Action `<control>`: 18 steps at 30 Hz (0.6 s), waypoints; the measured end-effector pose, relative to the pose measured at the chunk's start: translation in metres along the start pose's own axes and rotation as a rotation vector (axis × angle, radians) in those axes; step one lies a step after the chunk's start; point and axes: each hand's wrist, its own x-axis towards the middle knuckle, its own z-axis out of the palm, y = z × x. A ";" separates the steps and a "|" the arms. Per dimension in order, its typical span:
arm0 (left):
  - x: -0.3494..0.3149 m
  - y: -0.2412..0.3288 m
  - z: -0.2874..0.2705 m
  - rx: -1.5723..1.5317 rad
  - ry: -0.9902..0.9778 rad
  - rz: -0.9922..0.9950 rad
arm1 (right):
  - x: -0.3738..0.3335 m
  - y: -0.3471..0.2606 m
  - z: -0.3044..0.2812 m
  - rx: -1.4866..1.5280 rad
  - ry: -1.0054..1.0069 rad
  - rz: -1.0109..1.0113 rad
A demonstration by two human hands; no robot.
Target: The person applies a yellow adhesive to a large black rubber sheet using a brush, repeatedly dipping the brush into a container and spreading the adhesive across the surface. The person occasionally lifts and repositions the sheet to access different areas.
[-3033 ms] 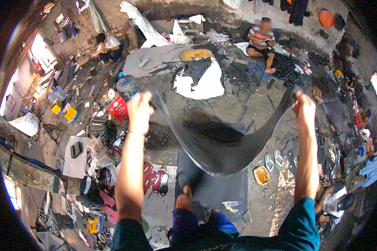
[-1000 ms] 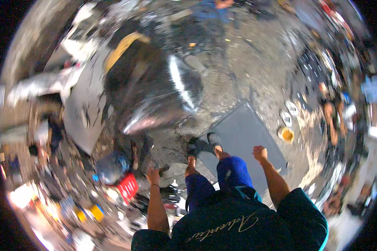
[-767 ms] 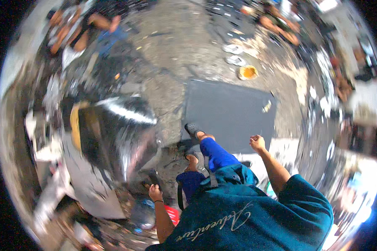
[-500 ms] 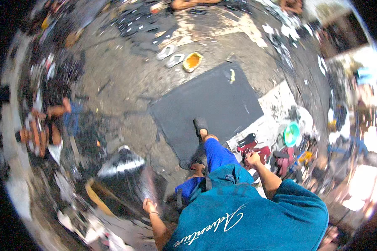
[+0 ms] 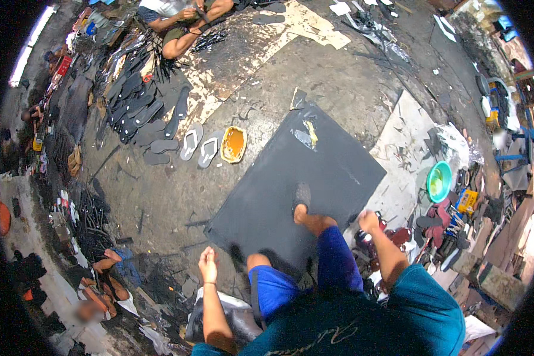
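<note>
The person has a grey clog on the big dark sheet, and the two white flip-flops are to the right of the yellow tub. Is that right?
Not quite: in the head view, the white flip-flops lie left of the yellow tub. The grey clog is on the big dark sheet.

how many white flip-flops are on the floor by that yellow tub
2. One white flip-flop lies just left of the yellow tub; a second white flip-flop lies left of that, both left of the black mat. None looks hidden there.
</note>
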 end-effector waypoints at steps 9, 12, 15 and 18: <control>0.311 0.050 0.213 0.216 -0.171 0.054 | 0.382 -0.253 0.003 -0.297 0.330 -0.647; 0.409 0.026 0.226 0.437 -0.137 0.078 | 0.483 -0.315 0.043 -0.159 0.248 -0.439; 0.479 0.016 0.241 0.311 -0.109 0.049 | 0.572 -0.345 0.071 0.111 0.309 -0.429; 0.532 0.005 0.281 -0.061 -0.356 -0.024 | 0.649 -0.345 0.074 0.153 0.433 -0.181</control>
